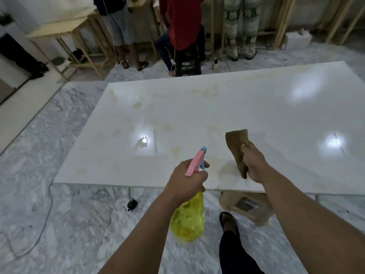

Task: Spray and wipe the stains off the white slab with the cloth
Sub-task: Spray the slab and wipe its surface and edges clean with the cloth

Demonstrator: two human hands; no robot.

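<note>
A large glossy white slab [246,115] lies low over the floor, marked with several pale yellow-brown stains [176,151] on its left and near parts. My left hand [185,182] grips a yellow spray bottle [188,220] by its pink and blue trigger head, held at the slab's near edge with the nozzle pointing over the slab. My right hand [254,165] holds a folded brown cloth [238,149] just above the slab's near middle; whether it touches the surface I cannot tell.
A beige plastic stool [248,206] props the slab's near edge, beside my sandalled foot [229,222]. A cable [46,218] and a small black object [132,204] lie on the marble floor at left. Three people [183,30] stand beyond the slab by wooden tables [65,30].
</note>
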